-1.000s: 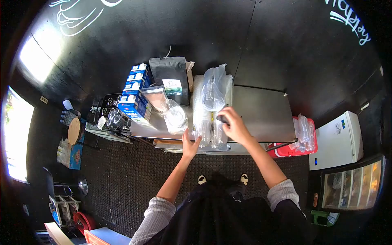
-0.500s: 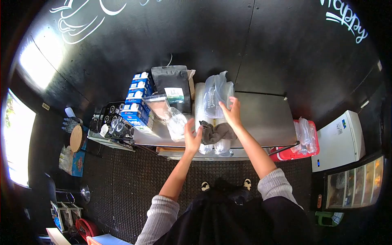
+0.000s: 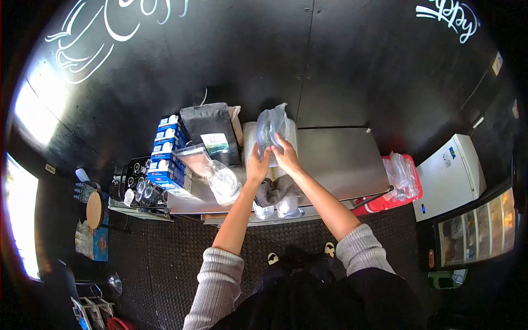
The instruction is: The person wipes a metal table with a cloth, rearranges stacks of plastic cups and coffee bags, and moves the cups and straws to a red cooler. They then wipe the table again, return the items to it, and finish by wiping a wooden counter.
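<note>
A clear plastic bag, which looks like a sleeve of stacked cups or lids, lies on top of other plastic-wrapped sleeves on the steel table. My left hand has its fingers closed at the bag's near left side. Against its near right side, my right hand also closes its fingers, close to the left one. Just below my hands, a dark grey cloth lies bunched across the sleeves. To the left of my left hand sits a clear bag of round, clear plastic items.
Blue-and-white cartons and a large black pouch stand on the left of the steel table. A crate of glassware is further left. A red container and a white chest are on the right.
My hands, open and apart over the table before, have come together on the near part of the clear plastic bag. The whole view has shifted slightly.
</note>
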Demonstrator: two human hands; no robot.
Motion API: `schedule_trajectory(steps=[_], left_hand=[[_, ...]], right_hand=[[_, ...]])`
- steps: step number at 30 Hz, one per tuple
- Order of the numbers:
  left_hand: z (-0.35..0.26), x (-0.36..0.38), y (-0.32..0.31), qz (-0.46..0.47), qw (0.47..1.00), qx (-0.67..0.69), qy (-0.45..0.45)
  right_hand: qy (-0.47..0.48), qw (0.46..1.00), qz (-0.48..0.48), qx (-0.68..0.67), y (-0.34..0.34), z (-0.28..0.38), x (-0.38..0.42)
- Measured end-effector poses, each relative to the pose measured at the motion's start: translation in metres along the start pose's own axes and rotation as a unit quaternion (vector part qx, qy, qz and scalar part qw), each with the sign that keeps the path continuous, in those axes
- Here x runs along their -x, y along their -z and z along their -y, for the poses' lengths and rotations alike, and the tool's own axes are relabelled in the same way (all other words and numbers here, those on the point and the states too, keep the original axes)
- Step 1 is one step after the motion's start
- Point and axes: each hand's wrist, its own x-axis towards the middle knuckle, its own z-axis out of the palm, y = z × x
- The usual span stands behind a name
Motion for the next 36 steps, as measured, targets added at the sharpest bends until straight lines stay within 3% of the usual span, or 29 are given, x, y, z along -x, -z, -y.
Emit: schedule_trajectory(steps=[7, 13, 15, 18, 19, 21, 25, 29, 31, 32, 35, 36], left_hand=[[-0.059, 0.031, -0.034, -0.036, 0.996, 0.041, -0.070], [-0.082, 0.038, -0.118, -0.061, 0.986, 0.029, -0.152], [-0.072, 0.035, -0.147, -0.059, 0.988, 0.019, -0.138], [-0.056, 0.035, -0.172, -0.058, 0.989, -0.061, -0.118], [-0.050, 0.034, -0.177, -0.060, 0.989, -0.068, -0.114], [-0.034, 0.036, -0.185, -0.039, 0.991, -0.106, -0.070], [-0.010, 0.041, -0.190, -0.021, 0.988, -0.147, -0.038], [-0.007, 0.045, -0.190, -0.047, 0.984, -0.157, -0.074], [-0.010, 0.047, -0.189, -0.052, 0.984, -0.151, -0.077], [-0.012, 0.048, -0.188, -0.046, 0.984, -0.155, -0.069], [-0.020, 0.047, -0.177, -0.047, 0.985, -0.150, -0.069], [-0.023, 0.047, -0.170, -0.052, 0.986, -0.142, -0.074]], right_hand=[[0.081, 0.995, -0.022, -0.053, 0.068, 0.010, 0.020], [0.082, 0.987, -0.010, -0.141, 0.137, -0.051, 0.014], [0.074, 0.986, 0.008, -0.150, 0.149, -0.082, 0.007], [-0.071, 0.954, 0.078, -0.281, 0.152, -0.111, 0.004], [-0.074, 0.952, 0.083, -0.286, 0.150, -0.117, 0.003], [-0.220, 0.866, 0.118, -0.433, 0.140, -0.132, 0.009], [-0.190, 0.888, 0.165, -0.386, 0.123, -0.152, 0.001], [-0.221, 0.891, 0.219, -0.329, 0.132, -0.145, -0.013], [-0.117, 0.923, 0.225, -0.290, 0.125, -0.160, -0.020], [-0.116, 0.923, 0.227, -0.289, 0.121, -0.165, -0.024], [-0.084, 0.968, 0.162, -0.172, 0.115, -0.167, -0.037], [-0.100, 0.984, 0.081, -0.122, 0.114, -0.165, -0.043]])
